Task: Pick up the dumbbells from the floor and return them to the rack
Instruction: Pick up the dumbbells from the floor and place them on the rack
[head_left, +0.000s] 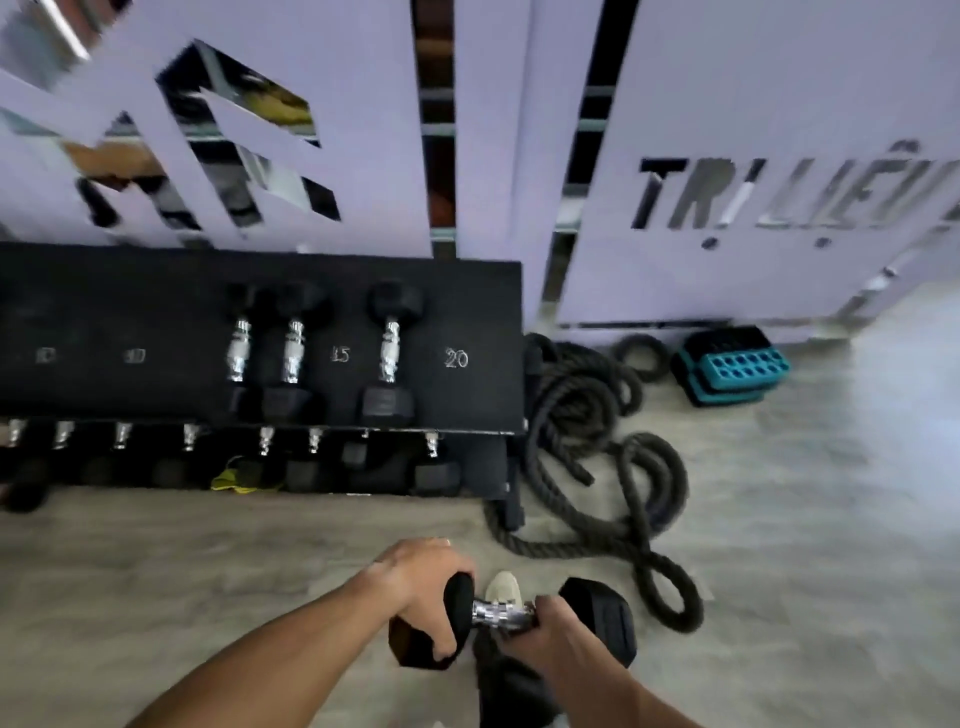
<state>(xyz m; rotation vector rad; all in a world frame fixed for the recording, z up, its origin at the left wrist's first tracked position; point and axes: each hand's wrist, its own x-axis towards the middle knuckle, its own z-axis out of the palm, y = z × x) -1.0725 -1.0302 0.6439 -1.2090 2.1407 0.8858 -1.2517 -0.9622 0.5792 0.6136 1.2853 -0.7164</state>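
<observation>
Left hand (415, 587): wraps one head of the dumbbell (506, 616).
Right hand (558, 631): grips its chrome handle.
Advice: carry level, lower gently into the rack's (483, 405) empty "20" slot.

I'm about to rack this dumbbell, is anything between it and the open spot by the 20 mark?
Nothing visible blocks it. The dumbbell, held by the left hand and right hand, faces bare floor up to the rack. The rope lies coiled right of the rack.

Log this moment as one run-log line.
stage: carrying | left hand: cups dumbbell end | right hand: grips handle | rack: ahead
</observation>
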